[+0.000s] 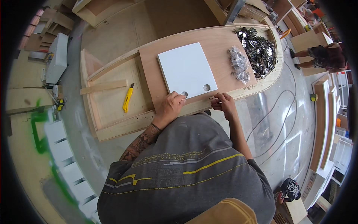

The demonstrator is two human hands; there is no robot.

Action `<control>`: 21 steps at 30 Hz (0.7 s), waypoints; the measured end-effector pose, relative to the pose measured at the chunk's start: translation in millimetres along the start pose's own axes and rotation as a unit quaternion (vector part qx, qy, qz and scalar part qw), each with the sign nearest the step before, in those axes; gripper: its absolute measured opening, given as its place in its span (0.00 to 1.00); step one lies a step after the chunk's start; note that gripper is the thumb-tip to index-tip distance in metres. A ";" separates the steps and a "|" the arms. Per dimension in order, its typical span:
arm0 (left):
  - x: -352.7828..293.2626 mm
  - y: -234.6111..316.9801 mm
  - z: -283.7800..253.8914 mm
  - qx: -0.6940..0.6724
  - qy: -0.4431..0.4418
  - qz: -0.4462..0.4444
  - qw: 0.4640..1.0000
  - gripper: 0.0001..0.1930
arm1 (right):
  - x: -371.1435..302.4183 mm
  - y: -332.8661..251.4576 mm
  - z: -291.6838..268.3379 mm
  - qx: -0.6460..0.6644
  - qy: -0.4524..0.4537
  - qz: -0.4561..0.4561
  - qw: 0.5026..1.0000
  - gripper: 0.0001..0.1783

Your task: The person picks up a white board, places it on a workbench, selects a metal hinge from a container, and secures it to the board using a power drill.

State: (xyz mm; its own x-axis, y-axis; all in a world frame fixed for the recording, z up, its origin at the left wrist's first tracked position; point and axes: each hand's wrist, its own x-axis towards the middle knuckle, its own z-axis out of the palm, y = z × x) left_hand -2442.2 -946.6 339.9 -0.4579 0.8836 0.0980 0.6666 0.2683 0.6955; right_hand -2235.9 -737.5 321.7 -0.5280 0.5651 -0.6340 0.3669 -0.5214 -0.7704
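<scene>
A white panel lies on a thin brown board, with two round recesses along its near edge. My left hand rests at the panel's near left corner. Its fingers are closed beside the left recess, and whatever they hold is too small to make out. Just off the near right corner is my right hand, thumb and fingers pinched together near a small dark bit I cannot name. The right recess shows uncovered between the hands.
Small clear bags of parts sit right of the panel, beside a heap of dark metal hinge-like pieces. Left lie a yellow utility knife and a wood strip. A cable crosses the floor; another person stands far right.
</scene>
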 end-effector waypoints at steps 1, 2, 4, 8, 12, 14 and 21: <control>0.8 1.9 1.5 0.007 -0.002 -0.002 1.000 0.09 | 0.2 -3.5 -3.1 -0.016 -0.002 -0.008 1.000 0.22; 0.9 3.7 2.8 0.017 -0.006 -0.022 1.000 0.09 | 1.4 -7.1 -5.0 -0.011 -0.007 -0.006 1.000 0.22; 3.6 9.5 4.3 0.031 -0.013 -0.043 0.999 0.10 | 5.2 -13.7 -9.2 -0.040 -0.029 -0.028 0.998 0.21; 11.5 20.4 8.8 0.031 -0.021 -0.101 0.994 0.11 | 13.4 -17.9 -11.1 -0.083 -0.050 -0.065 0.993 0.19; 17.4 24.1 17.4 0.020 -0.010 -0.150 0.988 0.10 | 8.0 -30.4 -2.0 -0.223 -0.045 -0.155 0.961 0.14; 22.2 26.2 18.6 0.026 -0.014 -0.163 0.986 0.10 | 8.7 -31.5 -0.8 -0.238 -0.066 -0.209 0.946 0.14; 31.0 9.3 18.8 0.004 -0.027 -0.199 0.980 0.11 | 21.5 -20.6 5.0 -0.355 -0.047 -0.329 0.874 0.12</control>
State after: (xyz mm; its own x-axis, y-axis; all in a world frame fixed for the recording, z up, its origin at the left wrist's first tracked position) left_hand -2439.2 -909.5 336.0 -0.6501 0.7279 -0.2180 0.4468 0.5983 0.6651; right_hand -2258.6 -717.9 324.3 -0.8517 0.5211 -0.0550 0.3255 0.4440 -0.8348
